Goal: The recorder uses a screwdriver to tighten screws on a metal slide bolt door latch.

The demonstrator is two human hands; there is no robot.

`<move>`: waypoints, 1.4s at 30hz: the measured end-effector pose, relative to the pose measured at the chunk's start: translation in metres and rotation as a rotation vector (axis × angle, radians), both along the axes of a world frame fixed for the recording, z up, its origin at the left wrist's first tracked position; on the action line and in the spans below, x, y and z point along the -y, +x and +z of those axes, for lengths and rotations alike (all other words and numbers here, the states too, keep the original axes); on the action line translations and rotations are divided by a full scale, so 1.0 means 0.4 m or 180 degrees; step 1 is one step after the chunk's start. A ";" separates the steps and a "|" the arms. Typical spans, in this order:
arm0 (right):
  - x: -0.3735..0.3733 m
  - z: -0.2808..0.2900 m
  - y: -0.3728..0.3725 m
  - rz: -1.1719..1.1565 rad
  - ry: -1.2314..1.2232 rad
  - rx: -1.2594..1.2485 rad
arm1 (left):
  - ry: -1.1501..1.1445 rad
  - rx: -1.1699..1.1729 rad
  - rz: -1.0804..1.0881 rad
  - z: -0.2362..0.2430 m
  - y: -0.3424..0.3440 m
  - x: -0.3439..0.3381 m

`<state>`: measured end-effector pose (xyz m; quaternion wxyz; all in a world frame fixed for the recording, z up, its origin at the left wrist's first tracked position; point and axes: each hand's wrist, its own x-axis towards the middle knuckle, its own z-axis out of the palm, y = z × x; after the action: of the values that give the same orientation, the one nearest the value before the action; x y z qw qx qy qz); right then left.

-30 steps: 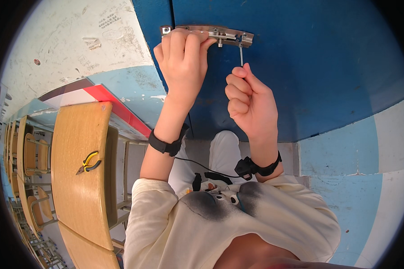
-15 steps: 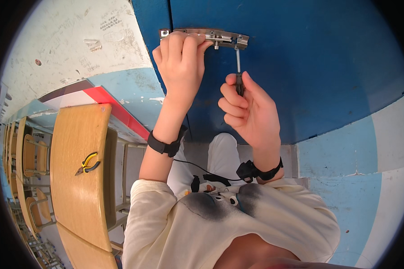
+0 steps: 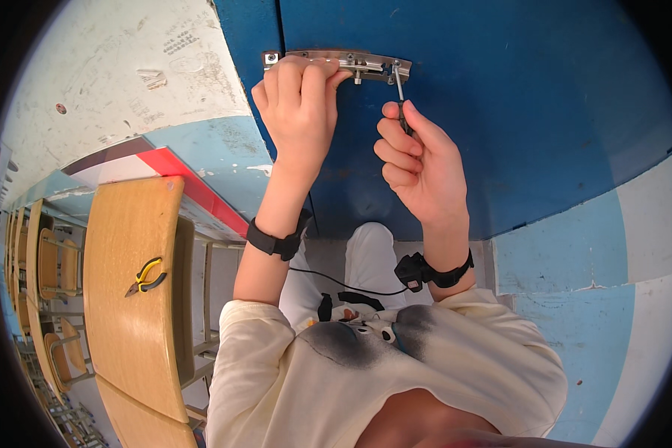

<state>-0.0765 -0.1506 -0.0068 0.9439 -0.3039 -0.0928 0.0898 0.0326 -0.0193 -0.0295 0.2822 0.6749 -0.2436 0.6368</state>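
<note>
A silvery metal slide bolt (image 3: 366,62) lies against the blue door (image 3: 515,112), its strike piece (image 3: 272,57) at the left beyond the door's seam. Over the bolt's left part my left hand (image 3: 299,101) is closed, fingers pressing on it and hiding that stretch. My right hand (image 3: 425,160) grips a screwdriver (image 3: 400,89) by its dark handle, mostly covered by the fingers. The metal shaft points up to the bolt plate's right end, its tip at the lower upper-right part of the plate. Whether the tip sits in a screw I cannot tell.
To the left stands a wooden desk (image 3: 131,224) with yellow-and-black pliers (image 3: 146,278) on it. Wooden chairs (image 3: 60,261) stand farther left. A red-edged board (image 3: 190,187) leans by the wall. A black cable (image 3: 336,280) runs between my wrist straps.
My right hand has moved up and slightly right, bringing the screwdriver's tip from the bolt plate's lower edge up onto its right end. The left hand stays on the bolt.
</note>
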 end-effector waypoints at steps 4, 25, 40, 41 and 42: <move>-0.003 -0.002 -0.004 -0.0056 -0.0028 0.0002 | -0.0073 0.0232 0.0057 -0.010 0.018 0.007; 0.019 0.054 -0.010 0.0773 0.1196 -0.0310 | -0.0273 0.0221 -0.0032 -0.014 0.021 0.013; -0.002 0.056 -0.004 0.0972 0.1228 -0.0618 | -0.0280 -0.0019 -0.0208 0.000 -0.008 0.005; -0.001 0.050 -0.001 0.0896 0.1283 -0.0754 | -0.0285 -0.0006 -0.0193 0.002 -0.014 -0.001; 0.002 0.044 0.001 0.0809 0.1336 -0.0887 | -0.0237 -0.0127 -0.0245 0.008 -0.022 -0.006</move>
<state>-0.0760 -0.1515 0.0109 0.9710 -0.0724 -0.0159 0.2271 0.0237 -0.0171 -0.0265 0.3361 0.6667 -0.2399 0.6205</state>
